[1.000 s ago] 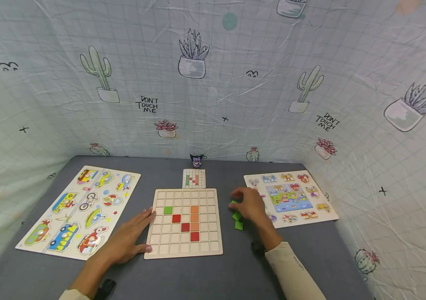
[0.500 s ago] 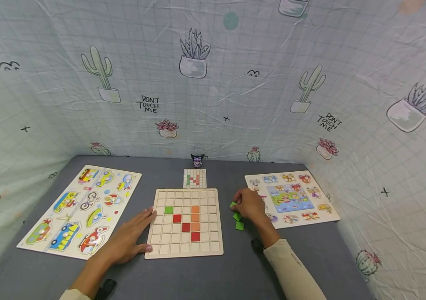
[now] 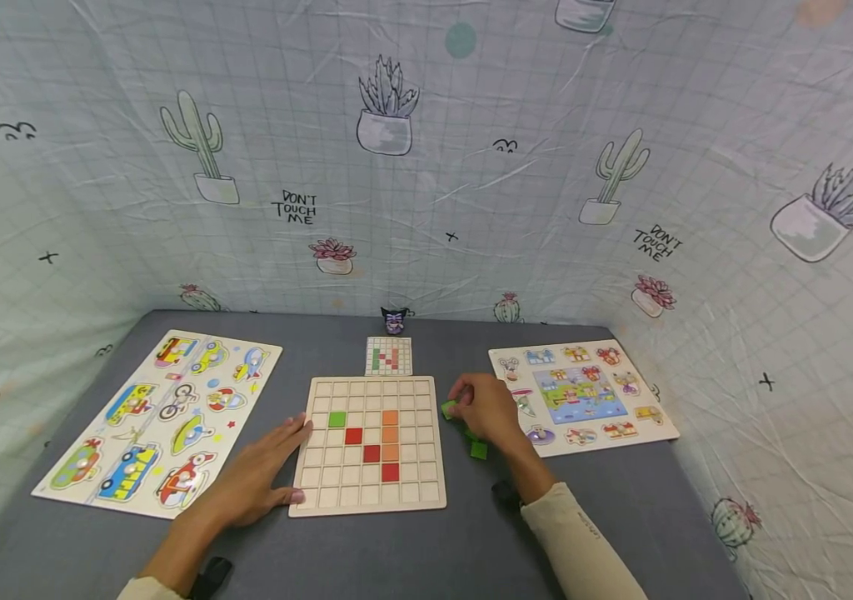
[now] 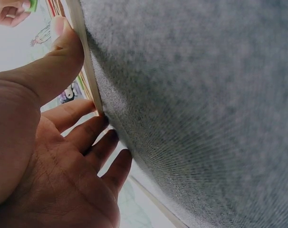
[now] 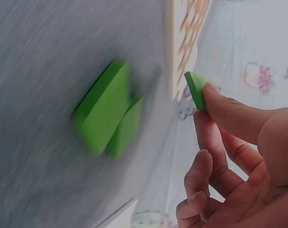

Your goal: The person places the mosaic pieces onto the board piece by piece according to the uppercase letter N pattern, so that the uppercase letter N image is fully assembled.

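Note:
Between thumb and finger, my right hand pinches a green square tile, just off the right edge of the wooden grid board. Two more green tiles lie on the table under that hand; in the right wrist view they overlap or touch. My left hand rests along the board's left edge, its fingers extended and its thumb on the near left corner. On the board sit one green tile, several red tiles in a diagonal and a column of orange tiles.
A small card with a coloured grid pattern lies behind the board, with a small dark figurine beyond it. A vehicle puzzle board lies at left, and another picture puzzle at right. Patterned cloth hangs behind the table.
My right hand has lifted a green tile from beside the other green ones and carried it left toward the board. The left hand stays in place.

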Available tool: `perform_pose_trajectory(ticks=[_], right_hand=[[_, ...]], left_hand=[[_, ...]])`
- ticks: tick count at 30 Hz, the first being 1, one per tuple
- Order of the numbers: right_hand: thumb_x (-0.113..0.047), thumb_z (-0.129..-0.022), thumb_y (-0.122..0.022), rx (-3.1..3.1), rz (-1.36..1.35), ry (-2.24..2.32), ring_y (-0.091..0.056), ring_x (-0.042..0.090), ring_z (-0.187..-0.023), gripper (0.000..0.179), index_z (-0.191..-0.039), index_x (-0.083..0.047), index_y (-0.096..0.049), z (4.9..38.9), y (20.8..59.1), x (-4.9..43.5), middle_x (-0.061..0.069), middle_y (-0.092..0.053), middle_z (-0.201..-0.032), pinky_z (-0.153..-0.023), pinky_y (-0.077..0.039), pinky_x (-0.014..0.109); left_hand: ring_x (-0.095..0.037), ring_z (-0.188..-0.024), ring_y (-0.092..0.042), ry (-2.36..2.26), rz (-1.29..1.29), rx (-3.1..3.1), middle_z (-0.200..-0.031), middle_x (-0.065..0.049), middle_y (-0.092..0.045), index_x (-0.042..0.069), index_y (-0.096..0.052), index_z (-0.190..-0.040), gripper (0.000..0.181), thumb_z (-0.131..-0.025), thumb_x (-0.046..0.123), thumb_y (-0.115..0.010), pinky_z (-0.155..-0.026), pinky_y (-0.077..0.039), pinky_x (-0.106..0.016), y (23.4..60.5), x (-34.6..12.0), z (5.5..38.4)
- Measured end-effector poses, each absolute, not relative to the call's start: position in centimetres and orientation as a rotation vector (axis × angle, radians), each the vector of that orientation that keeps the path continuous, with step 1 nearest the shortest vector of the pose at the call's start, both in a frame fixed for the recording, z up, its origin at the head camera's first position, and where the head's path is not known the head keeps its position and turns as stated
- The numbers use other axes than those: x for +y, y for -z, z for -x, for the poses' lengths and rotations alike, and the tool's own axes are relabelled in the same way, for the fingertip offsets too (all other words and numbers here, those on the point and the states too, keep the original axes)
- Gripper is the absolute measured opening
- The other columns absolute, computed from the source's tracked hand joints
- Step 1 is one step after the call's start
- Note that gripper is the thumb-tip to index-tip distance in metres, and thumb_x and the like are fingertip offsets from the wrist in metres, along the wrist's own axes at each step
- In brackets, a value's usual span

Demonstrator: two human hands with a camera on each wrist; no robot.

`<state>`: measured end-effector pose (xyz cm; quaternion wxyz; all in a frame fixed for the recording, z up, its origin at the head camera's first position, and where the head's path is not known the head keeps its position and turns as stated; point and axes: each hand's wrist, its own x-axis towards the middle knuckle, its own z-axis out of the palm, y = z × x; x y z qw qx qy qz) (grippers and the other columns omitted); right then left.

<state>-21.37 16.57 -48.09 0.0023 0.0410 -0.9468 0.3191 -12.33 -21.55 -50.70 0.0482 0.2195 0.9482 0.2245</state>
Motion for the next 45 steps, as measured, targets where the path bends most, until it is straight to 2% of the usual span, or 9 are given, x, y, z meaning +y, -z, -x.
perform_pose_trajectory(ticks=[12, 21, 29, 35, 41, 45], right_hand=[[-0.023, -0.085, -0.091, -2.956, -0.245, -1.079, -0.057, 0.012, -0.064, 0.014, -0.087, -0.023, -0.077, 20.3, 47.2, 10.8, -0.007, -0.068, -0.073, -0.056, -0.041, 0.029], [-0.019, -0.086, -0.090, -3.006, -0.363, -1.173, -0.059, 0.010, -0.064, 0.014, -0.083, -0.023, -0.077, 19.8, 47.4, 6.2, -0.008, -0.067, -0.070, -0.055, -0.043, 0.028], [-0.020, -0.085, -0.090, -3.046, -0.401, -1.080, -0.056, 0.005, -0.060, 0.016, -0.080, -0.025, -0.076, 19.8, 48.5, 2.7, -0.012, -0.065, -0.065, -0.057, -0.041, 0.026], [-0.023, -0.084, -0.091, -3.080, -0.398, -0.904, -0.055, 0.005, -0.058, 0.018, -0.075, -0.027, -0.075, 20.0, 48.9, 0.8, -0.013, -0.064, -0.061, -0.056, -0.041, 0.026], [-0.023, -0.080, -0.092, -3.101, -0.430, -0.767, -0.058, 0.007, -0.064, 0.022, -0.069, -0.028, -0.074, 20.1, 49.3, -0.2, -0.015, -0.066, -0.063, -0.058, -0.041, 0.027], [-0.023, -0.079, -0.093, -3.112, -0.461, -0.799, -0.059, 0.007, -0.068, 0.014, -0.075, -0.028, -0.080, 20.0, 49.1, 0.2, -0.015, -0.069, -0.070, -0.059, -0.043, 0.026]], left_hand=[[-0.048, -0.156, -0.036, -0.683, -0.674, 2.892, -0.171, -0.021, -0.036, 0.005, -0.041, -0.163, 0.098, -0.083, 0.037, -0.089, -0.112, -0.038, -0.077, 50.6, -21.6, 12.3], [-0.049, -0.156, -0.037, -0.690, -0.685, 2.900, -0.171, -0.022, -0.037, 0.004, -0.042, -0.162, 0.098, -0.083, 0.036, -0.089, -0.110, -0.038, -0.078, 50.4, -21.5, 12.3], [-0.049, -0.154, -0.039, -0.686, -0.721, 2.923, -0.169, -0.023, -0.039, 0.003, -0.043, -0.161, 0.096, -0.083, 0.035, -0.090, -0.109, -0.040, -0.077, 50.7, -21.6, 12.3], [-0.048, -0.155, -0.039, -0.685, -0.707, 2.924, -0.170, -0.021, -0.039, 0.004, -0.044, -0.161, 0.097, -0.082, 0.036, -0.090, -0.111, -0.040, -0.075, 50.9, -21.7, 12.4], [-0.047, -0.155, -0.039, -0.686, -0.691, 2.920, -0.170, -0.020, -0.039, 0.005, -0.044, -0.162, 0.097, -0.082, 0.036, -0.090, -0.111, -0.040, -0.075, 51.0, -21.7, 12.4], [-0.046, -0.155, -0.039, -0.687, -0.691, 2.920, -0.170, -0.020, -0.039, 0.005, -0.043, -0.162, 0.097, -0.082, 0.036, -0.090, -0.111, -0.040, -0.075, 51.0, -21.7, 12.3]])
